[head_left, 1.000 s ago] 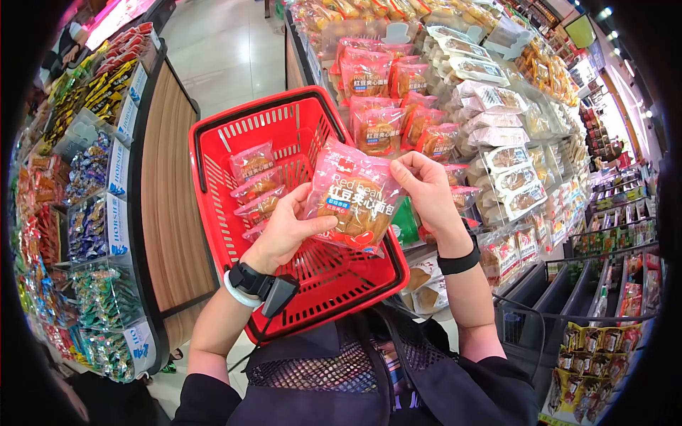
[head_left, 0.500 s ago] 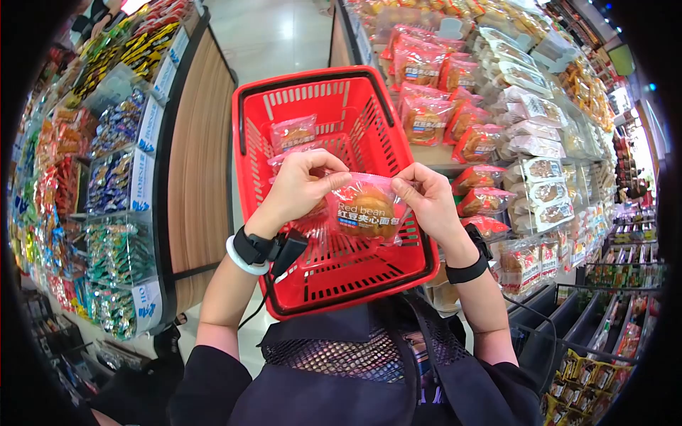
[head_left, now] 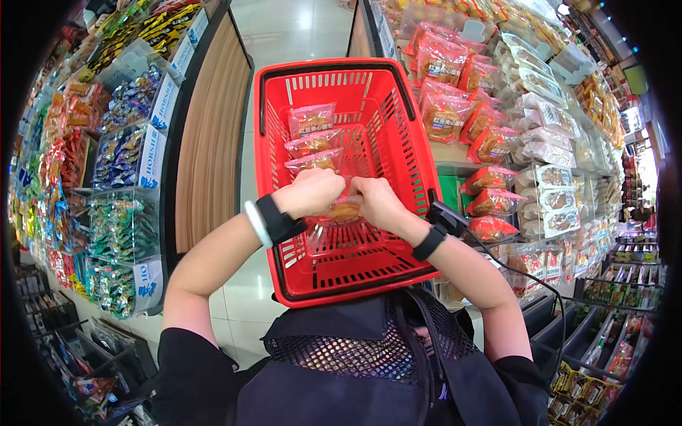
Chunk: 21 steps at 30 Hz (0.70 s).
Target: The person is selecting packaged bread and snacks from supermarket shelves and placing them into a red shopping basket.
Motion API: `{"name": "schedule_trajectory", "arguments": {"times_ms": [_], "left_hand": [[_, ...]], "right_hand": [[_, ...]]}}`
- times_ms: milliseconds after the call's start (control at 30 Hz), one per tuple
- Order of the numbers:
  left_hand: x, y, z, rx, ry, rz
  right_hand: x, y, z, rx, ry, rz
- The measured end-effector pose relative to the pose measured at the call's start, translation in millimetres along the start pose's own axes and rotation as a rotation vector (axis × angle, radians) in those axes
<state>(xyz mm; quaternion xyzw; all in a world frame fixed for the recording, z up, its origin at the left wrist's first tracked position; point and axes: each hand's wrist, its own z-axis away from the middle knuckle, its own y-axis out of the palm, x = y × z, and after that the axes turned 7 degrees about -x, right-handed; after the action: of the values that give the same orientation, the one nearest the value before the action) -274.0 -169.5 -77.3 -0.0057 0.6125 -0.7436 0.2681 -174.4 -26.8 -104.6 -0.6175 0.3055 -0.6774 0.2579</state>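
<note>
While the left hand (head_left: 312, 193) and right hand (head_left: 375, 201) pinch closed on the red bean bread packet (head_left: 346, 211) low over the red basket's (head_left: 330, 66) middle, too hard a squeeze could squash it.

we note candy bins (head_left: 121, 177) at left, a wood panel (head_left: 209, 142) beside them, pale floor (head_left: 298, 28) beyond, bread shelves (head_left: 497, 128) at right.

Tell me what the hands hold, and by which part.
Both hold one bread packet: left hand on its left side, right hand on its right, over the red basket.
</note>
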Motion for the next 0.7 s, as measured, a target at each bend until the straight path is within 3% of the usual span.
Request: {"name": "schedule_trajectory", "arguments": {"times_ms": [33, 167, 233, 367, 467, 600, 667, 700], "left_hand": [[-1, -1, -5, 0.057, -0.017, -0.041], [-1, 9, -25, 0.163, -0.015, -0.122], [-3, 14, -32, 0.228, -0.038, -0.12], [5, 28, -43, 0.289, -0.075, -0.12], [8, 37, -42, 0.277, -0.11, -0.107], [15, 48, -46, 0.334, -0.09, -0.14], [14, 43, -48, 0.353, -0.054, -0.135], [17, 51, -51, 0.363, -0.059, -0.138]], "right_hand": [[-4, 10, -5, 0.039, 0.082, -0.033], [-19, 34, -10, -0.01, 0.025, -0.169], [-29, 46, -12, -0.008, 0.06, -0.003], [-44, 63, -19, -0.044, 0.078, -0.005], [-48, 72, -20, 0.045, 0.136, 0.069], [-74, 102, -22, 0.136, 0.032, 0.234], [-40, 69, -16, 0.178, 0.097, 0.301], [-43, 66, -12, 0.121, 0.031, 0.236]]}}
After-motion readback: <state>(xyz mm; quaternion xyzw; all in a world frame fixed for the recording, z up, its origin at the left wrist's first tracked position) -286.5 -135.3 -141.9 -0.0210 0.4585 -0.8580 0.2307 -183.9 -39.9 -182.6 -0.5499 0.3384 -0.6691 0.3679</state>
